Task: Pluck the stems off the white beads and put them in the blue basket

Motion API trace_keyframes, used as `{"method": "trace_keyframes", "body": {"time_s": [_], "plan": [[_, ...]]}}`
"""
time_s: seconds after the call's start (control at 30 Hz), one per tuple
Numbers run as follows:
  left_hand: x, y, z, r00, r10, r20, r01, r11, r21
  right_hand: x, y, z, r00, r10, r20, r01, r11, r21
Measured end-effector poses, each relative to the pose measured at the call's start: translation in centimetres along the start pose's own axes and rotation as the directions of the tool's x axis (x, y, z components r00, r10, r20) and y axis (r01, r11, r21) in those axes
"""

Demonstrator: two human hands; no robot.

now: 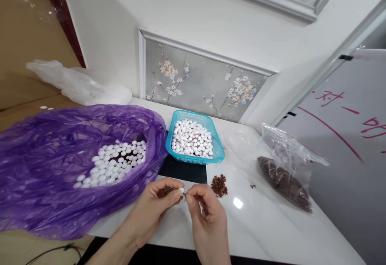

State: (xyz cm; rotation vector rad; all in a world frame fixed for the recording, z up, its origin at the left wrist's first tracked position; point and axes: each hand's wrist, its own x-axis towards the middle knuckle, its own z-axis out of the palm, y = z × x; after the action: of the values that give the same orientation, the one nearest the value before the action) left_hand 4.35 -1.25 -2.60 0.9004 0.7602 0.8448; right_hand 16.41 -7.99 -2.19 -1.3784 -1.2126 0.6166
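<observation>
My left hand [157,206] pinches a small white bead [181,191] between thumb and forefinger above the table's front edge. My right hand [205,212] meets it from the right, fingertips pinched on something tiny and dark that I cannot name. A small heap of brown bits [219,185] lies just right of my hands. A blue basket [173,130] full of white beads stands behind them. To the left a purple plastic bag [45,168] lies open with many white beads [113,162] inside.
A clear plastic bag [285,176] of brown bits lies at the right on the white table [265,224]. A black mat [183,170] lies under the basket. A white plastic bag [81,84] rests at the back left. A whiteboard [346,128] with red writing leans at the right.
</observation>
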Motion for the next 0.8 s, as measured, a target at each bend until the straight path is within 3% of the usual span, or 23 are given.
{"method": "trace_keyframes", "body": {"time_s": [0.23, 0.53, 0.8], "plan": [[-0.06, 0.0, -0.02, 0.994, 0.104, -0.027, -0.101, 0.991, 0.093, -0.05, -0.08, 0.13, 1.0, -0.019, -0.01, 0.019, 0.999, -0.027], [0.03, -0.28, -0.16, 0.995, 0.096, 0.029, -0.098, 0.994, 0.058, 0.4, -0.05, -0.05, 0.991, 0.133, 0.034, -0.136, 0.981, 0.14], [0.23, -0.5, -0.38, 0.985, 0.173, 0.027, -0.175, 0.975, 0.133, 0.19, 0.0, 0.08, 0.997, 0.075, 0.002, -0.075, 0.996, 0.045]]}}
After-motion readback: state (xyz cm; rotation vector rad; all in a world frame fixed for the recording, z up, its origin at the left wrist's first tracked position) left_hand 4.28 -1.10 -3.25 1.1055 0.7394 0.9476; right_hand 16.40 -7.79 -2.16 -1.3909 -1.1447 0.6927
